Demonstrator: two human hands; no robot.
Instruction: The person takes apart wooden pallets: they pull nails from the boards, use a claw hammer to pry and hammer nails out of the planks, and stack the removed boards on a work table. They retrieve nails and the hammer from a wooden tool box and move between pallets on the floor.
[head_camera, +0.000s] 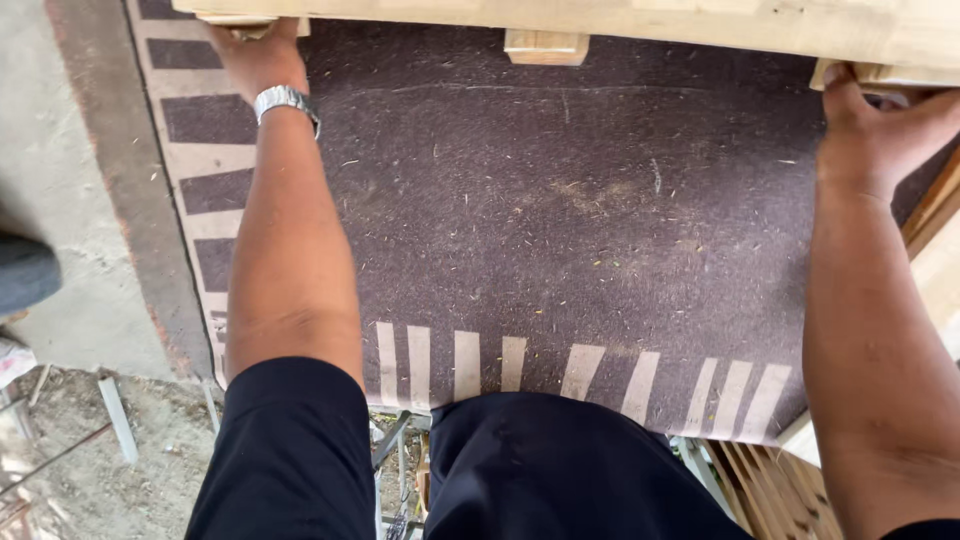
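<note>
A pale wooden panel (640, 22) with short blocks under it spans the top of the view, over a dark brown board (560, 230). My left hand (258, 55), with a metal watch on the wrist, grips the panel's left end around a wooden block. My right hand (868, 125) holds the panel's right end, thumb up against a block there. A third wooden block (545, 46) sits under the panel's middle. Fingers of both hands are hidden under the panel.
The dark board has pale stripes along its near edge (500, 365) and left edge (190, 160). A concrete slab (60, 200) lies to the left, with dirt and metal scraps (110, 420) below. Wooden slats (770, 490) lie at the lower right.
</note>
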